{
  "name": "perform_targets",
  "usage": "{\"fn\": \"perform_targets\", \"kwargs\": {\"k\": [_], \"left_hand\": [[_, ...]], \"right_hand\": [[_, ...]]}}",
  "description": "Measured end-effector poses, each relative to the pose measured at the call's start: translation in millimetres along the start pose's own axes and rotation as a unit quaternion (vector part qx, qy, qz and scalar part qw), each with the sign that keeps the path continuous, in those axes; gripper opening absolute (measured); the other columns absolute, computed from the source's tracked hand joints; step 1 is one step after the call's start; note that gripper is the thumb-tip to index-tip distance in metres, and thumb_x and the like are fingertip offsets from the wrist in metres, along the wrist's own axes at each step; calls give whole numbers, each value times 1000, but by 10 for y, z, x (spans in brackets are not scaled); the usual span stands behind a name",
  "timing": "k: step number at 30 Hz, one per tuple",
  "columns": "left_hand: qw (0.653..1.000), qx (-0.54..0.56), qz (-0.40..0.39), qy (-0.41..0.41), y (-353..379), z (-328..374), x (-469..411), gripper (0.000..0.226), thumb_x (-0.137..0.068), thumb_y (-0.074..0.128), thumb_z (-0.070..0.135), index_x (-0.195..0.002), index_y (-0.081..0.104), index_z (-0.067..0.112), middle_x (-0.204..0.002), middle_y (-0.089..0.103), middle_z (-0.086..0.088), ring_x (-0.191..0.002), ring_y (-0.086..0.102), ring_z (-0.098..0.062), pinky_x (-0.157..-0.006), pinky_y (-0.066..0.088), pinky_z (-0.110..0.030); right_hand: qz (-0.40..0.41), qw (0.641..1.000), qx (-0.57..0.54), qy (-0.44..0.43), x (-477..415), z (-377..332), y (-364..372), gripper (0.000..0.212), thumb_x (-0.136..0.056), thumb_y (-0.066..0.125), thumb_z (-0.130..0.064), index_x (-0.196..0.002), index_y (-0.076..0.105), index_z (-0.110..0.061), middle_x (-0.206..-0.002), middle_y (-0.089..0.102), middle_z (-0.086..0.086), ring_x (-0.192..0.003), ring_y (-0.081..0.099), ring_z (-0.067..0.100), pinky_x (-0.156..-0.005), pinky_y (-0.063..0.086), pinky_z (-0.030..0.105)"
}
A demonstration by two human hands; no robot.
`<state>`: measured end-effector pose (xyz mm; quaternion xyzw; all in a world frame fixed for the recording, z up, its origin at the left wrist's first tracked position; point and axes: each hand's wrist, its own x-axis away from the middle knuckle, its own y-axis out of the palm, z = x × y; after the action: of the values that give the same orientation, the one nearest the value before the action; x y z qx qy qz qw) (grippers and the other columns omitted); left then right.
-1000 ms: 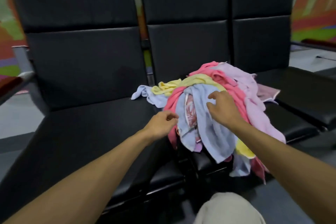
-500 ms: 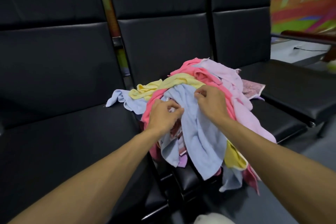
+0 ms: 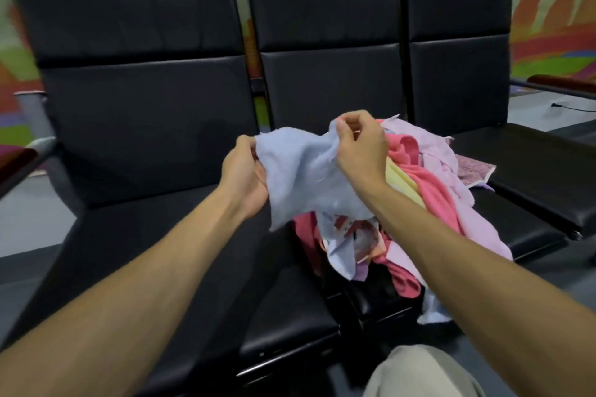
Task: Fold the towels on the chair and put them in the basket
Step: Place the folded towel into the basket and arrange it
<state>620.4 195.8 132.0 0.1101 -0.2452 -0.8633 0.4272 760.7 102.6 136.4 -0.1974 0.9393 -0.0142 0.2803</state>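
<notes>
Towel lifted, corners to find

I have the light blue towel [image 3: 306, 177] up off the heap, hanging between my two hands. My left hand [image 3: 245, 171] has its fingers curled round one side edge, with cloth bunched in the palm. My right hand [image 3: 361, 145] pinches an upper edge between thumb and forefinger, a little higher than the left. The cloth sags in wrinkles between them. Its lower part hangs below my right wrist, touching or nearly touching the pile of towels [image 3: 432, 190], which lies just beyond and under that hand on the middle seat [image 3: 522, 229].

To do this step well, I judge I should first raise both hands until the tail comes clear of the pile, so no pink or yellow cloth is dragged along. Then I would walk each grip outward along the top edge until I hold two true corners, not a bunched fistful as on the left. With that edge taut the towel should hang flat. The bare seat [image 3: 154, 251] below my left hand looks the handiest surface for laying it out and folding. I cannot see the basket from here, so I must find it before the carry.
</notes>
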Motion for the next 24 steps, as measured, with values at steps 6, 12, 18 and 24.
{"fn": "perform_targets", "kwargs": {"k": [6,12,18,24], "left_hand": [[998,-36,-29,29,-421,416,293,26,-93,37,10,-89,60,0,-86,63,-10,-84,62,-17,-77,53,-26],[998,-18,37,37,-1263,684,498,28,-85,43,14,-107,55,3,-92,58,-8,-90,57,-15,-74,53,-23],[990,105,32,87,-1876,870,886,28,-83,38,17,-103,52,3,-93,57,-7,-89,60,-14,-82,53,-23],[983,-119,128,-53,-2428,668,1339,35,-84,33,15,-73,63,0,-80,66,-14,-81,67,-25,-68,52,-28]], "right_hand": [[-82,995,27,42,342,-292,526,17,-94,45,-8,-96,61,-4,-87,58,0,-84,50,18,-63,27,22],[-146,989,-13,20,672,-569,997,13,-97,43,-9,-86,49,-13,-75,51,-10,-78,48,14,-65,31,22],[-288,951,-109,-7,1176,-907,1513,11,-97,47,-10,-90,55,-15,-81,59,-6,-80,57,11,-75,48,28],[-422,900,-61,85,1641,-653,1636,22,-90,56,-8,-74,62,-21,-70,63,-10,-72,58,10,-67,48,22]]}}
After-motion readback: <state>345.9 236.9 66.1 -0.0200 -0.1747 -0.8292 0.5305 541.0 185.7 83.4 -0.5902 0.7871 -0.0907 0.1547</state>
